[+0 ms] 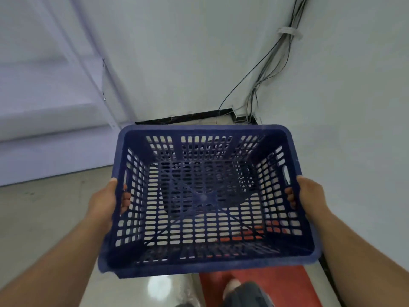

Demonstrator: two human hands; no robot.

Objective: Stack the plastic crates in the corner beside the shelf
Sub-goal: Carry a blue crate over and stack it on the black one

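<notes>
Corner of white walls (199, 52) with loose cables (265, 69) above pale glossy floor (44, 218); blue crate (205, 196) held in air, left hand (106, 202) and right hand (307, 193) fingers clamped through its side handles, red mat (276, 282) beneath

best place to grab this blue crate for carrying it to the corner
Take the blue crate by its two short side walls, coming in from outside at left and right. Each has a handle slot just under the rim, so fingers hook through. The left hand and right hand grip it that way here, which looks balanced, the open top facing up.
</notes>
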